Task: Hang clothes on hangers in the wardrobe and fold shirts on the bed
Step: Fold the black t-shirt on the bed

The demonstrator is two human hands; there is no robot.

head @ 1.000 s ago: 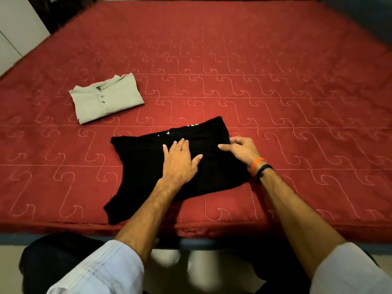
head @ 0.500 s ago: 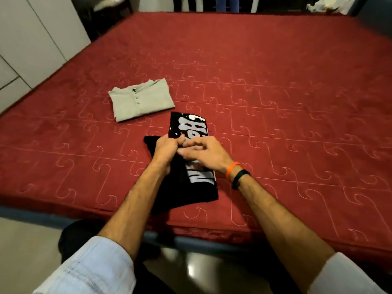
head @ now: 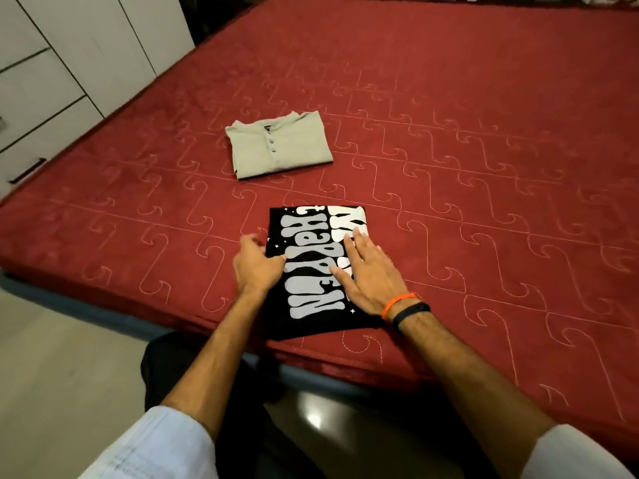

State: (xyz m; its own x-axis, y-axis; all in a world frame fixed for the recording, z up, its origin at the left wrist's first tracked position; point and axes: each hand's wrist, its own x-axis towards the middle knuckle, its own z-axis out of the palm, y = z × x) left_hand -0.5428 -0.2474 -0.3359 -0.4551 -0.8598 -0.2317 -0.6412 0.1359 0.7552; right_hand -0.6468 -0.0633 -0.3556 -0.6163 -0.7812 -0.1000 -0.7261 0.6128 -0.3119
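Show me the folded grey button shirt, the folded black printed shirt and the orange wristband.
Folded grey button shirt (head: 280, 150), head view, middle of its front by the buttons.
Folded black printed shirt (head: 311, 267), head view, on the white lettering.
Orange wristband (head: 397, 301), head view, band's top.

Black printed shirt (head: 307, 271), folded (print up), near bed edge; grey shirt (head: 278, 148) folded beyond

Two folded shirts (head: 278, 149) (head: 313, 271); two hands (head: 257, 267) (head: 370, 276)

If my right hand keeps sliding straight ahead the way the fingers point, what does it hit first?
The right hand lies flat on the black printed shirt, fingers pointing up and slightly left. It would likely run off the shirt's far edge onto bare red mattress; the folded grey shirt seems left of that line, though depth is unclear.
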